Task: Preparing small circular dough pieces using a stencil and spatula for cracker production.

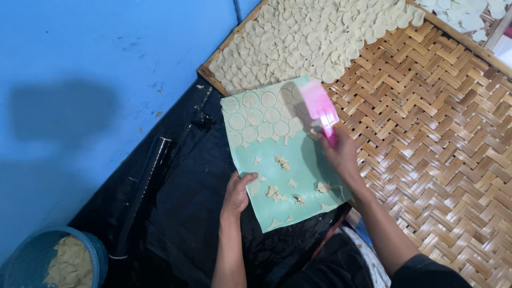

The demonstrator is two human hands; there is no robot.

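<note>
No packages, labels, signs or screens anywhere in view.

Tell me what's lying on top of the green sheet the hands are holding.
On the green sheet lie rows of pale dough rounds and loose dough scraps. The pink scraper in the right hand covers some rounds.
</note>
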